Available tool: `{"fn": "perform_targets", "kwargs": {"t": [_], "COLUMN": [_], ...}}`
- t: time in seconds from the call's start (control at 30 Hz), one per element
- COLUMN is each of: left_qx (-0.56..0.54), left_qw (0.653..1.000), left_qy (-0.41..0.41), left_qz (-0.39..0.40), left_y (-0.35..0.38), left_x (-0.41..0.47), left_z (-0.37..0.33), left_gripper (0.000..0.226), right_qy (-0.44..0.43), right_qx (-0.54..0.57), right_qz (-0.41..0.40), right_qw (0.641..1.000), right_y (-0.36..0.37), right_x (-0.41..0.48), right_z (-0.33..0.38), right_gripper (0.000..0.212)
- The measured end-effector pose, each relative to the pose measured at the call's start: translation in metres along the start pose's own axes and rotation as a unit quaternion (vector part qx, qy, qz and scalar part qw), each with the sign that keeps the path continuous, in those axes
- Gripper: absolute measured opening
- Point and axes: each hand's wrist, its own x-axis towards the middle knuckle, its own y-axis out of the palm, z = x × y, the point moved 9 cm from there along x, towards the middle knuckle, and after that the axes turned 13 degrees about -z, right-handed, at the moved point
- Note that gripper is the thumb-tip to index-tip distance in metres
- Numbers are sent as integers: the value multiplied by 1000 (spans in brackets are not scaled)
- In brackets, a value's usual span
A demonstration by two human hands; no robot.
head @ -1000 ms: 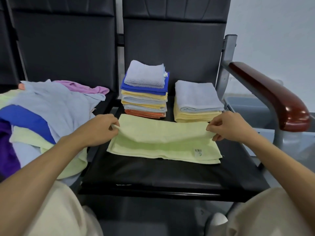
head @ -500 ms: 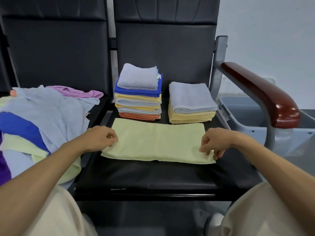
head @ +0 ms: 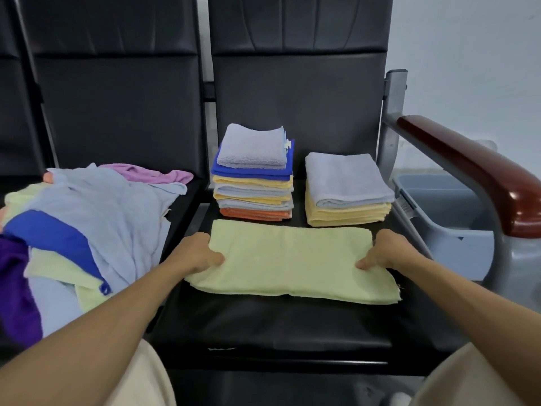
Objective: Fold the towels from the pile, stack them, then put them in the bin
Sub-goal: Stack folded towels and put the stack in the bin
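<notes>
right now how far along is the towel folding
Done: two folded stacks, the taller stack and the shorter stack, sit at the back of the seat. In hand: the left hand and right hand grip the ends of the pale green towel, folded to a long strip. Left: the unfolded pile at the left, and no towel shows in the bin.
</notes>
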Motion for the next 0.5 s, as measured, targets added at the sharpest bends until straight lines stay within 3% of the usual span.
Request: {"fn": "perform_targets", "kwargs": {"t": [0.13, 0.3, 0.5], "left_qx": [-144, -315, -444], "left_qw": [988, 941, 886], "left_qy": [-48, -117, -131], "left_qz": [15, 37, 28], "left_y": [2, 5, 9], "left_x": [-14, -28, -35], "left_z": [-9, -20, -82], "left_gripper": [13, 29, 25], "right_qy": [32, 47, 43], "right_qx": [103, 211, 297], "right_qz": [57, 111, 188], "right_qw": [992, 970, 935], "right_y": [11, 12, 17], "right_x": [1, 7, 8], "right_z": [-1, -12, -21], "right_gripper": [49, 48, 23]}}
